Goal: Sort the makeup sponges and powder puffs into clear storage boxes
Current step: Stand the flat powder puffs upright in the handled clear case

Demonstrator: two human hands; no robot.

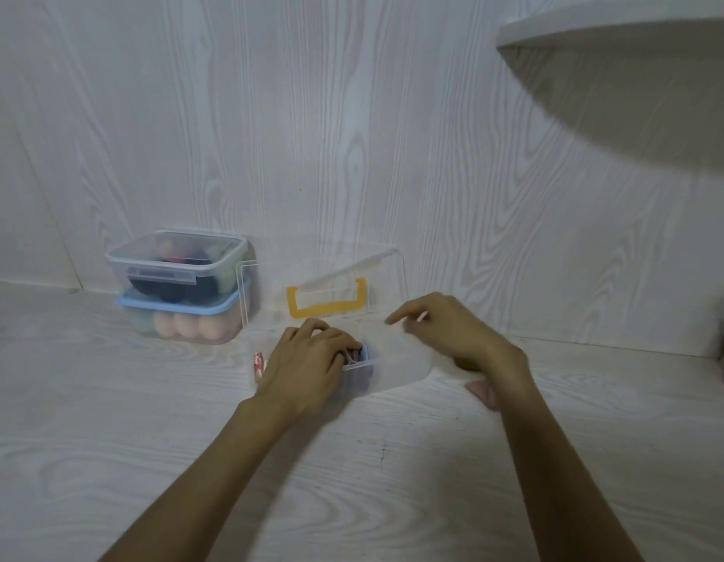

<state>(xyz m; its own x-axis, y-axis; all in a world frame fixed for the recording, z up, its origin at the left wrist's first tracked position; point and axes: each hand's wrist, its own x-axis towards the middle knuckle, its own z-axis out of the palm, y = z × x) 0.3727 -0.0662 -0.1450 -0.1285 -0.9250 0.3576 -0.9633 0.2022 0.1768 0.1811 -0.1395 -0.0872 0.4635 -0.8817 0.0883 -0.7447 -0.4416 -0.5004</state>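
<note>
Two hands work at the open clear box [397, 358]: left hand [311, 358] fingers curled on puffs inside, right hand [445, 330] fingers loosely apart (holding nothing). Pressing hard could tip the light box.

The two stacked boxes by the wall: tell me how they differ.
The top box has a clear lid with snap latches; the bottom box has a pale blue lid. The top box holds dark and mixed-coloured pieces; the bottom box shows a row of peach egg-shaped sponges. Both are clear-walled, closed, and stand against the wall.
</note>
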